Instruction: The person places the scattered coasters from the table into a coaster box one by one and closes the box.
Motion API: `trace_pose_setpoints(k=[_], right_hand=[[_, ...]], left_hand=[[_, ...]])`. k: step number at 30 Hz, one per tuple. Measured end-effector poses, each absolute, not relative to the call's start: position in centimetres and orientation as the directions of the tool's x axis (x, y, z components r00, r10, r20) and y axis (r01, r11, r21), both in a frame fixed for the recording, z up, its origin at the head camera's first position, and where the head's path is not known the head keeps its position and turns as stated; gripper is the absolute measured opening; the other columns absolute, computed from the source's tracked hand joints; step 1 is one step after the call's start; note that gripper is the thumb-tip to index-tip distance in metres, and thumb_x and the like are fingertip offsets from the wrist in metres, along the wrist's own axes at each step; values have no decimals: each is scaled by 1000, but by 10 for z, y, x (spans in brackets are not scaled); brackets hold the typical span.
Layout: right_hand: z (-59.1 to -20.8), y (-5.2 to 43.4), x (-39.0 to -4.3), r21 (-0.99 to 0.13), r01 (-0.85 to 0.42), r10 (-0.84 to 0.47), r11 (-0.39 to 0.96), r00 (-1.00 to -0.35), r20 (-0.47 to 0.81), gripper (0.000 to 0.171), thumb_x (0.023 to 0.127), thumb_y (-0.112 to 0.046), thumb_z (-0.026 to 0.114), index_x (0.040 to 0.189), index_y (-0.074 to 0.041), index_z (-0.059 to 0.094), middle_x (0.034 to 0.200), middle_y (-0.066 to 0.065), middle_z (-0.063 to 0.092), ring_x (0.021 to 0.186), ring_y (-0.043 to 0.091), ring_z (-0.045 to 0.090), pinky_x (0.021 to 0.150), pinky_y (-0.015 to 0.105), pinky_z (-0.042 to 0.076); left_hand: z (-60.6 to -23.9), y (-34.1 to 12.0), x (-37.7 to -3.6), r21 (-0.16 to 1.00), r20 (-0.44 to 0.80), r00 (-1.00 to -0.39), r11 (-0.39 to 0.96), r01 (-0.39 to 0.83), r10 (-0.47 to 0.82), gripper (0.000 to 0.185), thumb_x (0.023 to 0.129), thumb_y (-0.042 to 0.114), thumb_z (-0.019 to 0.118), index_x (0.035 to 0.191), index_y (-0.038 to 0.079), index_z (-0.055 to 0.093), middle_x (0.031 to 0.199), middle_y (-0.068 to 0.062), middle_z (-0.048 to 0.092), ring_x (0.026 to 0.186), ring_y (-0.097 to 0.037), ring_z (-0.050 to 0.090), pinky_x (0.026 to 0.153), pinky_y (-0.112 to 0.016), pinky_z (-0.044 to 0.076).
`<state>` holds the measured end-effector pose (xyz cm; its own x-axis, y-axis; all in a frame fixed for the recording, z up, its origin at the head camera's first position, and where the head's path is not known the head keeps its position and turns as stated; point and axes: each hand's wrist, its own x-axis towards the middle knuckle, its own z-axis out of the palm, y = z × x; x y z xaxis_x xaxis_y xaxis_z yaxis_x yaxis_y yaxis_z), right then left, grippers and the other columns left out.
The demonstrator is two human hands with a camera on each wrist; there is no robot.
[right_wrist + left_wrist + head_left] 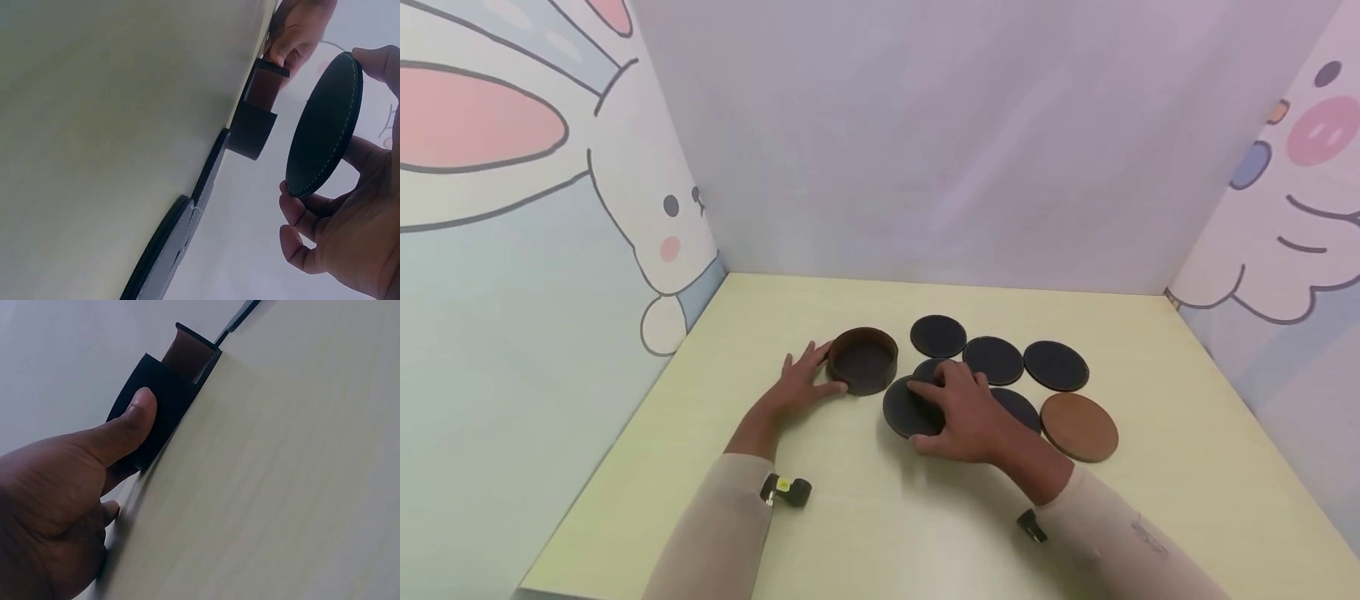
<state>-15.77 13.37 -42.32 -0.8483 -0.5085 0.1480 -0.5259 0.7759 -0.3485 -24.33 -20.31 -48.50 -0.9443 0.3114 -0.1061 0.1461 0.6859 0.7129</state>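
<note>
My left hand (pixel 795 390) grips the near-left side of a round, dark brown coaster holder (pixel 882 377) that stands on the table. In the left wrist view the thumb presses on the holder's black outer wall (pixel 165 415), beside a cut-out. My right hand (pixel 966 417) holds a round black coaster (pixel 901 410) by its edge, raised above the table to the right of the holder. Pale stitching runs round this coaster's rim (pixel 328 125) in the right wrist view. Another black coaster (pixel 927 367) lies partly hidden behind the right hand.
More black coasters lie flat to the right: one at the back (pixel 938 335), one beside it (pixel 993 361), one farther right (pixel 1056 365), and one partly under the right wrist (pixel 1021 407). A brown coaster (pixel 1079 427) lies nearest the right. Pale walls enclose the table (pixel 850 517).
</note>
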Motion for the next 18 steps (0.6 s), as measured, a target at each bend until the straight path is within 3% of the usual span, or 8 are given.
trace_pose_setpoints(k=[9,18], right_hand=[[-420,126,-182,-369,-543,-523,754,-836,162,72,85,-52,80,150,-21,68,123,11,53,107,25,44,84,45,33],[-418,102,-213,-360,-524,-524,772,-845,108,77,89,-56,75,156,-22,62,122,12,51,105,26,41,82,42,29]], left_hand=[[-486,-195,-246,707,-127,-948,697,119,291,103,94,69,75,176,37,21,186,-14,0,167,-54,-20,130,-82,-3],[-486,-201,-241,705,-148,-951,703,91,271,99,96,67,74,175,40,22,186,-12,0,168,-52,-20,131,-82,-3]])
